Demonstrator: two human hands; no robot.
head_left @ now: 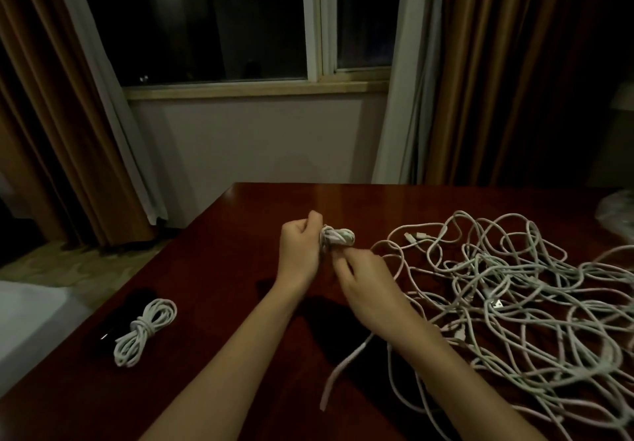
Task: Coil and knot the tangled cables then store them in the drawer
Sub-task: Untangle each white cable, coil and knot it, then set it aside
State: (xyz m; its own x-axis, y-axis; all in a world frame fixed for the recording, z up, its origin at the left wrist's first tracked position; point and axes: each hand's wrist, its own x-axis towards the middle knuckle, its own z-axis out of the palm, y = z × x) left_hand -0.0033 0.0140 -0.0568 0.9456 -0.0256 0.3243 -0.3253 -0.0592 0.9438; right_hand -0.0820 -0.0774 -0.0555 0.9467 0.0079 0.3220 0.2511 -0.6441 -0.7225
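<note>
Gripping a small white cable bundle above the dark red wooden worktop, left hand clenched around it, right hand pinching its loose end, probably for knotting.

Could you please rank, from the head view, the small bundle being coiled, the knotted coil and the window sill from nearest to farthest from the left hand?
1. Small bundle: gripped in the left hand.
2. Knotted coil: lower left on the table.
3. Window sill: far behind.

My table is dark red-brown wood with a glossy, polished top, the tangled cables and the knotted coil look like smooth matt white plastic, and the brown curtains are soft pleated cloth.
</note>
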